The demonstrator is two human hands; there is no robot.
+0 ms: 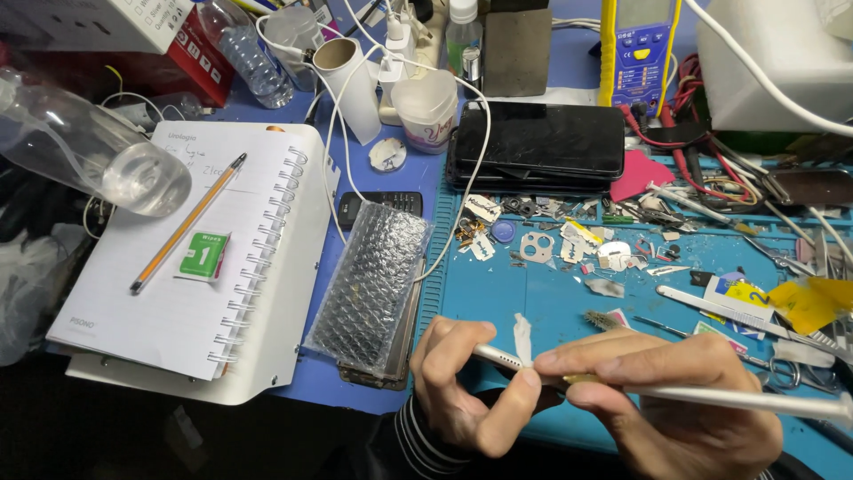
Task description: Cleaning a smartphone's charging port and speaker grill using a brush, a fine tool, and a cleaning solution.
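Glossy bubble wrap [371,284], matt blue mat [551,307]

Thin white phone frame [675,396] held edge-on, white scrap [522,340] clinging

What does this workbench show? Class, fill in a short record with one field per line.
Setting: blue work mat strewn with small phone parts
Left hand: holds one end of a thin white phone frame
Right hand: pinches the frame beside a white scrap
Left of hands: bubble-wrapped phone, spiral notebook with pencil
Behind: dark phones, stacked
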